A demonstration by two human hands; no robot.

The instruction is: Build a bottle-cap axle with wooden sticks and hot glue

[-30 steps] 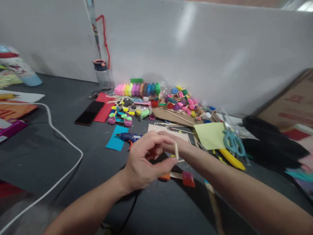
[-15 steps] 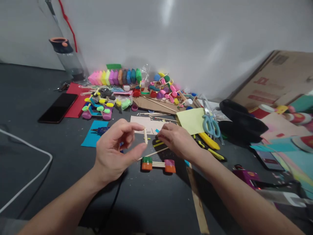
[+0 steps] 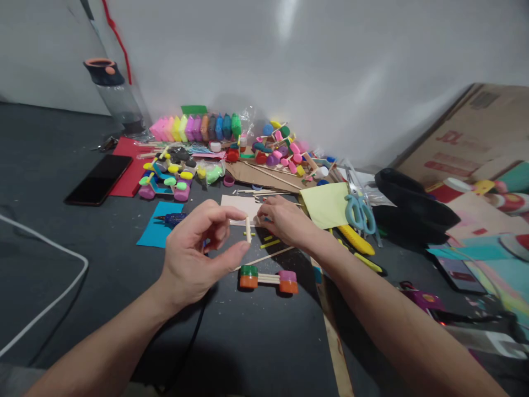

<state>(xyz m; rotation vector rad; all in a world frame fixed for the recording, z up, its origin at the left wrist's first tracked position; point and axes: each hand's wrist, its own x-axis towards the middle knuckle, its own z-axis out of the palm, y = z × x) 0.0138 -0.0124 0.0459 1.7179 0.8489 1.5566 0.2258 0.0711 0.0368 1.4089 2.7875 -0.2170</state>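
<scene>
My left hand [image 3: 196,253] is raised above the table, pinching a short piece of wooden stick [image 3: 248,230] upright by its ends between thumb and forefinger. My right hand [image 3: 283,220] reaches over the right part of a pale pink card [image 3: 233,203], fingertips bent together low at its surface; whatever they hold is hidden. Just below both hands lies a small piece of parallel sticks [image 3: 268,279] joining a green-and-orange cap block [image 3: 248,277] to a purple-and-orange one [image 3: 288,282]. Short yellow sticks [image 3: 270,243] lie between the hands.
A blue glue gun [image 3: 171,219] rests on blue paper behind my left hand. Scissors [image 3: 360,214], yellow paper [image 3: 326,204] and a yellow-handled tool [image 3: 356,240] lie right. Colored clay packs [image 3: 198,128] and small models [image 3: 165,184] stand behind. A phone [image 3: 99,179] lies left.
My right hand has moved slightly away from me and left, onto the pink card, uncovering the yellow sticks. My left hand still holds the stick piece, nearly unmoved.
</scene>
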